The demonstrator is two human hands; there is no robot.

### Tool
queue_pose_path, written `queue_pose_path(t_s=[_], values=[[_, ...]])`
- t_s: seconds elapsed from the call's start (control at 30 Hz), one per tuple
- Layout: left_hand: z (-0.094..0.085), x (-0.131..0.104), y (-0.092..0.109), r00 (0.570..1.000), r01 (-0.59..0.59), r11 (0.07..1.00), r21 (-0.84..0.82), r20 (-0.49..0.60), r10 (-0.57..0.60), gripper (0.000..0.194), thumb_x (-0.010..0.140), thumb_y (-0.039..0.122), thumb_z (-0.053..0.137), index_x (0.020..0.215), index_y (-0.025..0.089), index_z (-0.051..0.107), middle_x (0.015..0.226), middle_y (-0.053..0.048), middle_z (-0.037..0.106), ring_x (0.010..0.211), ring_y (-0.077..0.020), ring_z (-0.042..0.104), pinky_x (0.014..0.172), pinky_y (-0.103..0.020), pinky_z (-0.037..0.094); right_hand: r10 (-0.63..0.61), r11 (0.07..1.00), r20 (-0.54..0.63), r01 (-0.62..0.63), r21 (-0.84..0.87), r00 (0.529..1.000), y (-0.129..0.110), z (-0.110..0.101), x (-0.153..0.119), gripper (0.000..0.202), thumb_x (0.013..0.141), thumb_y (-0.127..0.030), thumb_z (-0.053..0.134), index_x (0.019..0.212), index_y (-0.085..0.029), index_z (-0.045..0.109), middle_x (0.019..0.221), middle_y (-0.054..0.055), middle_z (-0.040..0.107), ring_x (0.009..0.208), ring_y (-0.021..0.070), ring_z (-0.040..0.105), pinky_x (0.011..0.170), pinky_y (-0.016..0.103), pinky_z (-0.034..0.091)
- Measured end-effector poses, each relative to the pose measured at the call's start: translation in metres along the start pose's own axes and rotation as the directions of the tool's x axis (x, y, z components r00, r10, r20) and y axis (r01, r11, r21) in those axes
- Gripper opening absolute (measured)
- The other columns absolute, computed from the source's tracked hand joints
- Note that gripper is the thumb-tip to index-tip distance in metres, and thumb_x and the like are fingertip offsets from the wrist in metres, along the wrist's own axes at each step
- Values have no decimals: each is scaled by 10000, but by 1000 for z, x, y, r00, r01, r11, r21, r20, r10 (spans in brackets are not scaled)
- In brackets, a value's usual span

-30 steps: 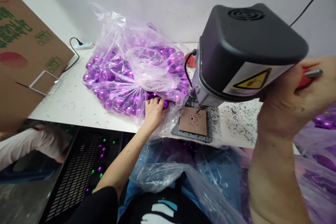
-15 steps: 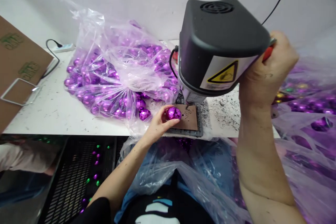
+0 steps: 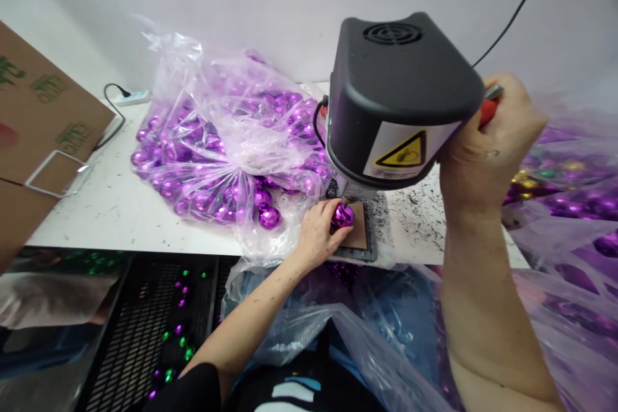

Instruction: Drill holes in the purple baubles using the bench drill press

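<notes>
Held between the fingers and thumb of my left hand point(image 3: 318, 230) is a shiny purple faceted ball point(image 3: 343, 215). It sits over the brown plate point(image 3: 358, 232) on the base of a black drill press point(image 3: 405, 77), right under its head. The drill's tip is mostly hidden by the housing and the ball, so I cannot tell whether it touches. My right hand point(image 3: 502, 119) is wrapped round the red and metal handle point(image 3: 490, 106) at the machine's right side. A yellow warning label shows on the housing.
An open clear bag point(image 3: 241, 135) of purple balls lies left of the machine, a loose ball point(image 3: 269, 217) at its mouth. Dark shavings point(image 3: 415, 212) litter the white table. A cardboard box point(image 3: 53, 96) stands far left. Below are a black crate point(image 3: 130, 328) and plastic over my lap.
My left hand has carried the purple ball rightward, from the plate's left side to beneath the drill head. My right hand stays on the handle. The whole view has shifted slightly.
</notes>
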State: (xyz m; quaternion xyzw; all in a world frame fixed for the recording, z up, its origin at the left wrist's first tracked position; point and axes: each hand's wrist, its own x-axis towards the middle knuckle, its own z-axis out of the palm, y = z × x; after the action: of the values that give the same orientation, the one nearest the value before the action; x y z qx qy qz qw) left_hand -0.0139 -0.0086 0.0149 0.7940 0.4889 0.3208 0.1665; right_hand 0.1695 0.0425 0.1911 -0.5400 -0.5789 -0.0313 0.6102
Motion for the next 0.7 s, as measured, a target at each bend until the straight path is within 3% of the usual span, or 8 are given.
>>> queue_pose_path(t_s=[0.3,0.7], values=[[15,0,2,996,38,995,91,-82,-31,522,892,499,635,1270,175,478,1198,-111,618,1090,-272,556,990,-450,392,42,999,-22,-42,28,999,-1,1,-1,606,859,-702,433,739,-108,462,590,-58,320,584,0,282,582,194,214],[16,1,1,997,30,992,119,-71,-22,490,883,436,660,1258,179,478,1191,-114,609,1121,-285,533,1028,-469,353,-30,999,-37,28,-45,999,-12,-8,-13,607,898,-687,364,755,-104,459,622,-48,311,602,-16,286,602,168,238]])
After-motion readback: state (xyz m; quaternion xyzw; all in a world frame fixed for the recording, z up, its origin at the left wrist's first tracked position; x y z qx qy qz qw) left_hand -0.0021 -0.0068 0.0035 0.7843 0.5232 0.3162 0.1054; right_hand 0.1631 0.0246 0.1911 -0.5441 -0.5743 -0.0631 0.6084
